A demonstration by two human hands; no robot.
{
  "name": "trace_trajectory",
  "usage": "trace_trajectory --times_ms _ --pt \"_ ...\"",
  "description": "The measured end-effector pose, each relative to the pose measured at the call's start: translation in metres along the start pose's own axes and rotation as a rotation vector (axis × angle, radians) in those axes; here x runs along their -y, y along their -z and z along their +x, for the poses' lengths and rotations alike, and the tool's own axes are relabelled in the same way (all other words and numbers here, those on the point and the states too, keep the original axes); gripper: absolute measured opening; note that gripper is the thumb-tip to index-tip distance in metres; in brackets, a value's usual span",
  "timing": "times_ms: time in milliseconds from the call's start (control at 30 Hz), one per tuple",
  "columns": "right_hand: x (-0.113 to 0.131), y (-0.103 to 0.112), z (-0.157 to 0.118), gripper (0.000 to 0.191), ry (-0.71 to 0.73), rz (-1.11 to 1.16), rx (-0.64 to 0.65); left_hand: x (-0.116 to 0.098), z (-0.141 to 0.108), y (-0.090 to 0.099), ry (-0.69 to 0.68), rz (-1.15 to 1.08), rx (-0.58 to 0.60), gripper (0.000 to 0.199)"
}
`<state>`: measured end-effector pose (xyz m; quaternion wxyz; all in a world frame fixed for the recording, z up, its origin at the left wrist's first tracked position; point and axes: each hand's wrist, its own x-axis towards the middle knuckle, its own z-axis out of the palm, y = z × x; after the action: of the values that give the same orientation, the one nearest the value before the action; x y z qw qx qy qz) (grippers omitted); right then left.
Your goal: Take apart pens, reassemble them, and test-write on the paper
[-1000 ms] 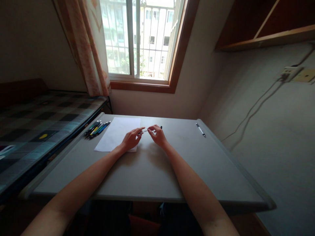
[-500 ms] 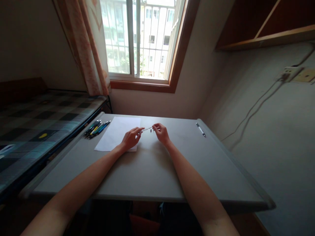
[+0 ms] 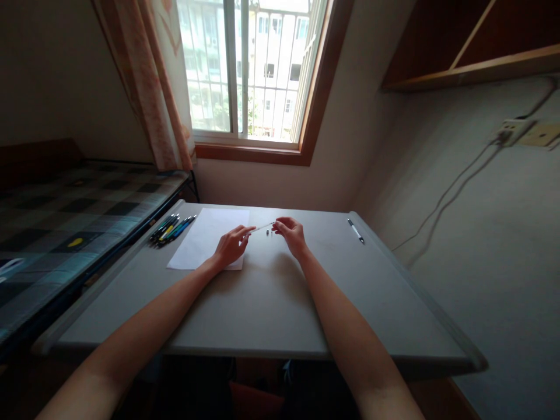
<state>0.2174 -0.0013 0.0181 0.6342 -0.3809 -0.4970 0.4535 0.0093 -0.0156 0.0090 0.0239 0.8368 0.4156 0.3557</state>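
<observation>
Between the thumb and fingers of my left hand (image 3: 231, 245) is a slim, whitish pen refill (image 3: 261, 227), tilted up to the right. My right hand (image 3: 292, 235) is closed in a pinch at its dark right end. Whether a separate small piece sits in those right fingertips is too small to tell. On the table just below the refill stand two tiny pen parts, a dark one (image 3: 268, 232) and a paler one (image 3: 272, 233) beside it. My left hand hovers over the right edge of a white sheet of paper (image 3: 205, 239).
A pile of pens and markers (image 3: 170, 229) lies left of the paper. One pen (image 3: 356, 231) rests near the right edge of the grey table (image 3: 262, 315). A bed (image 3: 87, 210) stands to the left, a window (image 3: 254, 76) ahead, and a wall with a cable (image 3: 455, 186) to the right.
My right hand has shifted slightly right and away from my left, and more of the refill shows between them. The small parts on the table stay put.
</observation>
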Motion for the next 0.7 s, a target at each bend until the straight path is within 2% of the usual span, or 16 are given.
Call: trace_trajectory --times_ms 167,300,433,567,700 --pt "0.004 0.008 0.006 0.020 -0.034 0.161 -0.190 0.000 0.000 0.000 0.020 -0.016 -0.020 0.035" --pt "0.010 0.016 0.009 0.015 0.064 0.158 -0.364 0.001 0.000 -0.001 0.041 -0.002 -0.057 0.033" --pt "0.013 0.019 0.006 0.015 0.199 -0.193 -0.365 0.002 0.000 -0.003 0.035 0.000 -0.052 0.033" --pt "0.008 0.019 -0.001 0.010 0.296 -0.710 -0.273 0.003 -0.001 -0.003 0.030 -0.003 -0.045 0.034" --pt "0.002 0.016 -0.006 0.009 0.300 -1.042 -0.148 0.003 -0.001 -0.003 0.029 -0.009 -0.045 0.034"
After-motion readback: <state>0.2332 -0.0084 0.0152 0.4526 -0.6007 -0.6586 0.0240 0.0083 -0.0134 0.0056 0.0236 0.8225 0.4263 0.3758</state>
